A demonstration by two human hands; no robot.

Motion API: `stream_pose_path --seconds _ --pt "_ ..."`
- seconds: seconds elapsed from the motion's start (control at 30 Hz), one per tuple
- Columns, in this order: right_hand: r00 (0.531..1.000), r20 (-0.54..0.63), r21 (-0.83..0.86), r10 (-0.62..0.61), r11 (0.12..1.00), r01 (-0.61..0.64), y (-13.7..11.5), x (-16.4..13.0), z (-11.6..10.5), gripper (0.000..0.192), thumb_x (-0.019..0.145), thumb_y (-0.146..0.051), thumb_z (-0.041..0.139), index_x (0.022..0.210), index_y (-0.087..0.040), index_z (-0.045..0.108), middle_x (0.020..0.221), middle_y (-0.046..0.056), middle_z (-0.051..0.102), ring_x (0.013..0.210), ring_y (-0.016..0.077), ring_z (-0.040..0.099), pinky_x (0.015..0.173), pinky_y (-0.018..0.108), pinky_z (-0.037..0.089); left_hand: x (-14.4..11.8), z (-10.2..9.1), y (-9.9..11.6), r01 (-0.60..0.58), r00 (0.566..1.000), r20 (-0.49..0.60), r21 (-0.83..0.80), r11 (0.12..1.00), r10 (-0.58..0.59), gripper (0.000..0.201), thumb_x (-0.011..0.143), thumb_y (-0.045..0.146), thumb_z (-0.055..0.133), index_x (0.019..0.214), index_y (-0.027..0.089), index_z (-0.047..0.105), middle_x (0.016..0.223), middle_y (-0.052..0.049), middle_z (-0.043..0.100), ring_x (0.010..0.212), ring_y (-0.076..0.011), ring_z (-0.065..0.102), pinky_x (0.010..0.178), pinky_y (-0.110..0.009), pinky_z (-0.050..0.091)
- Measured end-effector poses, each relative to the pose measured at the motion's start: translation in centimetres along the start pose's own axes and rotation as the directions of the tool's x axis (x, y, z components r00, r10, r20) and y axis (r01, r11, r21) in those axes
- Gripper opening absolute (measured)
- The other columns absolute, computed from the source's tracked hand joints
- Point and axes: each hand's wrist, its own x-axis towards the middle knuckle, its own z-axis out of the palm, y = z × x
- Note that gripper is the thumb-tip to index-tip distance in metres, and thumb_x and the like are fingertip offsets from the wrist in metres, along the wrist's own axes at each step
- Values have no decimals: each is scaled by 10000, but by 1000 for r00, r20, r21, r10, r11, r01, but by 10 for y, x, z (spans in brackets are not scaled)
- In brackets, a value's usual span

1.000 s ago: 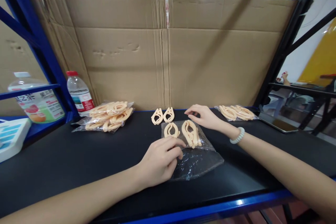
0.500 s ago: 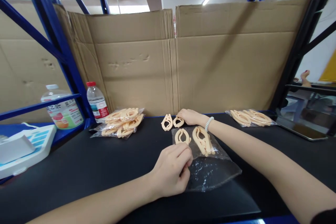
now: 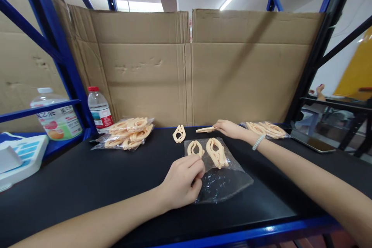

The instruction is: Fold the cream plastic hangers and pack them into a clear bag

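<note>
My left hand [image 3: 186,180] is closed, its curled fingers on the left side of a clear plastic bag [image 3: 222,186]. In the upper part of that bag lie a cream folding hanger [image 3: 200,147], its lower end partly behind my fingers, and a thicker cream hanger bundle [image 3: 217,154] beside it. Farther back, my right hand [image 3: 231,128] pinches the right end of another folding hanger [image 3: 205,130], seen nearly edge-on just above the table. One more loose hanger [image 3: 179,134] lies flat to its left, untouched.
Bagged hangers are piled at the back left [image 3: 129,133] and back right [image 3: 266,129]. A red-capped bottle [image 3: 100,110], a larger jug [image 3: 59,120] and a white-blue device [image 3: 24,159] stand left. A phone [image 3: 312,141] lies right. Cardboard [image 3: 145,73] walls the back.
My right hand has moved right along the back, and the hanger in it has turned from face-up to edge-on. My left hand keeps its hold on the bag. The view has shifted slightly.
</note>
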Motion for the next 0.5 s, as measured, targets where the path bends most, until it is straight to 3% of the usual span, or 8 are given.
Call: stream_pose_path --seconds 0.17,0.23,0.3,0.4,0.47,0.5 --pt "956 -279 58 94 995 -81 -22 -38 -24 268 930 -179 409 1062 -163 642 1012 103 682 931 206 644 842 354 510 -1 1 -2 33 998 -55 -110 993 -39 239 667 -12 424 726 203 340 708 10 443 646 -133 401 582 -245 325" --pt "878 -449 175 164 980 -94 -40 -55 -39 199 905 -216 485 1004 -171 653 907 72 706 784 186 667 749 331 546 -1 2 -3 39 997 -67 -141 989 -49 239 672 -15 427 734 202 350 718 8 446 651 -132 408 587 -245 334" --pt "812 -539 283 225 956 -77 -64 -73 -55 179 896 -234 517 1007 -177 645 838 45 699 637 146 652 631 285 561 -1 2 -3 45 995 -84 -165 985 -59 236 681 -17 431 737 200 359 731 3 451 663 -134 422 598 -249 348" --pt "779 -565 407 273 913 -25 -105 -99 -79 170 891 -249 556 1030 -189 634 795 24 683 575 117 639 548 229 556 1 2 -3 37 990 -125 -198 980 -63 230 695 -22 435 735 196 375 751 -7 464 691 -139 448 624 -258 376" --pt "772 -599 336 213 942 0 -131 -115 -89 140 871 -216 593 1001 -201 642 854 31 692 606 110 641 569 215 549 2 1 -2 23 986 -154 -213 977 -57 225 708 -25 438 735 194 390 756 -11 471 707 -142 464 638 -262 392" --pt "794 -592 261 139 965 26 -143 -121 -92 121 859 -193 611 973 -208 648 848 26 691 637 112 642 592 212 541 3 1 -1 18 984 -169 -217 976 -55 223 714 -26 440 737 192 400 757 -13 475 712 -143 470 641 -264 398"
